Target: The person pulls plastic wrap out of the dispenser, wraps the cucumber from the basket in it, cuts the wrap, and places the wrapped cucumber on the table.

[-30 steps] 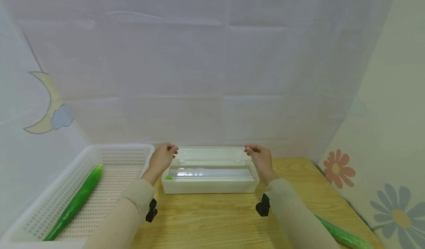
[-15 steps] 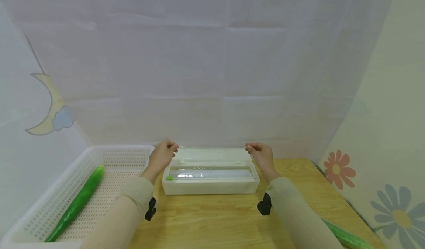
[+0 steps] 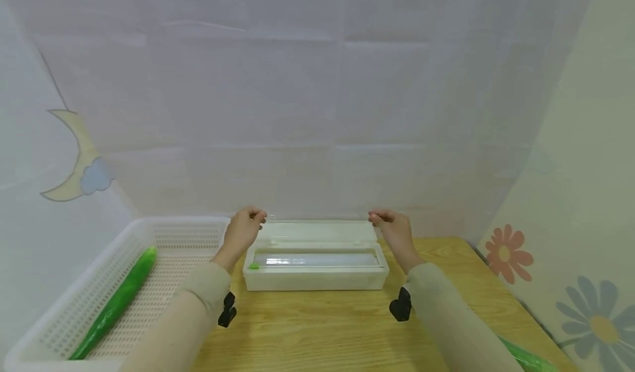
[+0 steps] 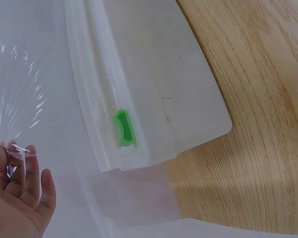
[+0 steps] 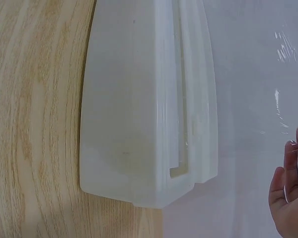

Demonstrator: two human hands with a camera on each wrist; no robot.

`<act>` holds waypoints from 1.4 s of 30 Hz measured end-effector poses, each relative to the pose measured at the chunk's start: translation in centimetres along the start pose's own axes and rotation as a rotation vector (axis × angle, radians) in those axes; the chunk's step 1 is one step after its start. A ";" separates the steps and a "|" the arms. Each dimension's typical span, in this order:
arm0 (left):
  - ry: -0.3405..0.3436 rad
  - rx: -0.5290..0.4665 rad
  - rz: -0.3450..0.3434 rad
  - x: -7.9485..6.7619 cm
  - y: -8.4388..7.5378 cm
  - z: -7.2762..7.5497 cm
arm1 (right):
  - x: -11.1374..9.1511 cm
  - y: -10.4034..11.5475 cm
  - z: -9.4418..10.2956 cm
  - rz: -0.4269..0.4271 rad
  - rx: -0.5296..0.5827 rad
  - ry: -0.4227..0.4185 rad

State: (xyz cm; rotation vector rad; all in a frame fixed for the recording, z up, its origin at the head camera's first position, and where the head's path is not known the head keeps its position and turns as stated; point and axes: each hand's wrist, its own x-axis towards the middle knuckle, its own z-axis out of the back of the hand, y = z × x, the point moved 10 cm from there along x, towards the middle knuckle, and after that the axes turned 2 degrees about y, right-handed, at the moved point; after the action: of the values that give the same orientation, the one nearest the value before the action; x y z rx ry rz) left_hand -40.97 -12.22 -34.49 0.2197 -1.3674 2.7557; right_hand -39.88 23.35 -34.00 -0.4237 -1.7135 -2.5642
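One second on, left grip [image 3: 243, 231] and right grip [image 3: 396, 231] slightly higher, each pinching clear film [image 4: 38, 106] stretched between them, over far side of open white box [image 3: 317, 282] on tabletop [image 3: 307, 319]; lift suggests film drawn slightly farther out

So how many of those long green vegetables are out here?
2. One vegetable lies in the white basket; a second vegetable is at the head view's lower right, partly hidden by the right sleeve and cut off. Others could be out of sight.
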 end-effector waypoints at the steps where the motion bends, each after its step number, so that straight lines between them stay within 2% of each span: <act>1: -0.002 0.003 0.003 0.0 -0.1 0.1 | 0.1 0.0 0.0 0.000 0.005 0.004; 8: 0.024 0.009 0.011 0.1 -0.6 0.5 | 0.4 0.7 0.2 0.011 -0.023 0.010; 14: 0.034 0.041 -0.022 0.0 -1.3 1.1 | 0.7 1.5 0.3 0.037 -0.001 0.024; 25: 0.065 0.072 -0.027 0.1 -1.9 1.5 | 0.7 1.3 0.4 -0.011 0.033 0.011; 31: 0.066 0.086 -0.040 0.3 -2.6 1.8 | 0.9 2.1 1.0 -0.001 -0.015 -0.003; 42: 0.050 0.082 -0.057 0.8 -3.6 2.6 | 1.5 3.0 1.5 0.006 -0.011 0.001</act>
State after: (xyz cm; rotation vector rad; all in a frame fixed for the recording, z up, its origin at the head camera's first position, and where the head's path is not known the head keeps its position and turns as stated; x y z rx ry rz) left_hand -41.12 -12.15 -29.99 0.1883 -1.2184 2.7538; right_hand -40.50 23.71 -30.39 -0.4269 -1.6966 -2.5701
